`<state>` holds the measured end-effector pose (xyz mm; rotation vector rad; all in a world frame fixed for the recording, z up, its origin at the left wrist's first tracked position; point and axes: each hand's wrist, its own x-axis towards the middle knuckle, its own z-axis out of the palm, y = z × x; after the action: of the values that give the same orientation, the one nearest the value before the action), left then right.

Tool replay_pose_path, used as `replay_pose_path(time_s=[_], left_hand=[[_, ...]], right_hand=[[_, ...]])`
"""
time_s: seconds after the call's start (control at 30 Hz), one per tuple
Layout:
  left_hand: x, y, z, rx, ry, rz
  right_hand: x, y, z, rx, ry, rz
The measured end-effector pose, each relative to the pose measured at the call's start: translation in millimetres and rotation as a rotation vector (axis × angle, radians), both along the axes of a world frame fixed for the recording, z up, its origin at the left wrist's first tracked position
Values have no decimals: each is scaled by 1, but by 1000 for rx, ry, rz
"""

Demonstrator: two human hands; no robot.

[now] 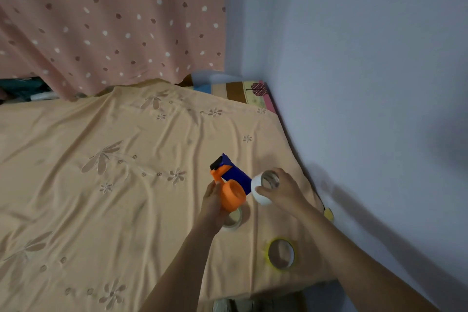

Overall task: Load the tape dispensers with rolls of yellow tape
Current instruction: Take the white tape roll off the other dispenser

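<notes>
My left hand (212, 202) grips an orange and blue tape dispenser (229, 182) by its handle, holding it above the bed with its orange hub facing right. A pale tape roll (264, 187) is pinched in my right hand (283, 191), just to the right of the hub and nearly touching the blue body. Beneath my left hand a second pale roll (234, 220) lies flat on the sheet, partly hidden. A yellow-edged roll (281, 254) lies nearer to me on the right.
The bed is covered by a peach embroidered sheet (114, 172). A bluish wall (367, 83) runs along the bed's right edge. A pink dotted curtain (109, 20) hangs at the far side. A small yellow object (328, 214) sits at the right edge.
</notes>
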<state>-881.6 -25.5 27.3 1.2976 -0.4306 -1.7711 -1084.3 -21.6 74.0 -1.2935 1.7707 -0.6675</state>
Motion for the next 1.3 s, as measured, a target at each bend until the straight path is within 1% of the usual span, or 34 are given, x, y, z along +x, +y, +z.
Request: replay_pose_path(time_s=[0.1,0.2,0.3,0.37,0.4,0.5,0.57,0.67,0.8,0.87,0.97,1.0,1.03,1.13,1.2,1.3], left_hand=[[2,3,-6,17,-36,11],[3,5,-14,49,-47,22],[4,7,-17,71,-61,18],[4,8,-17,76,-59,11],[4,8,-17,75,-61,10],[6,8,-15,74,-68,1],[9,8,-14,69,-70,-16],[10,8,-12,77,-83,-40],[10,13,-10,87,-77,-69],[10,15,-9,79,-70,-90],[10,18,-6,69,-57,-119],[10,19,-4,65,-52,-122],[10,19,-3,59,-48,-125],[8,23,-1,51,-35,-145],[8,25,-1,50,-36,-159],[10,31,-4,54,-54,-182]], right_hand=[[-8,2,-33,103,167,-8],[-12,5,-66,184,334,67],[-12,3,-91,239,427,143],[-8,1,-103,271,499,238],[-7,1,-108,289,516,265],[-6,3,-121,341,511,249],[-4,5,-128,339,531,243],[-3,6,-131,325,521,232],[-8,6,-127,372,508,248],[-8,11,-121,363,558,198],[-6,33,-112,274,642,81],[-4,43,-111,267,659,83],[-2,54,-112,298,665,108],[5,81,-117,504,632,218],[9,89,-118,514,632,219],[15,97,-115,473,706,187]])
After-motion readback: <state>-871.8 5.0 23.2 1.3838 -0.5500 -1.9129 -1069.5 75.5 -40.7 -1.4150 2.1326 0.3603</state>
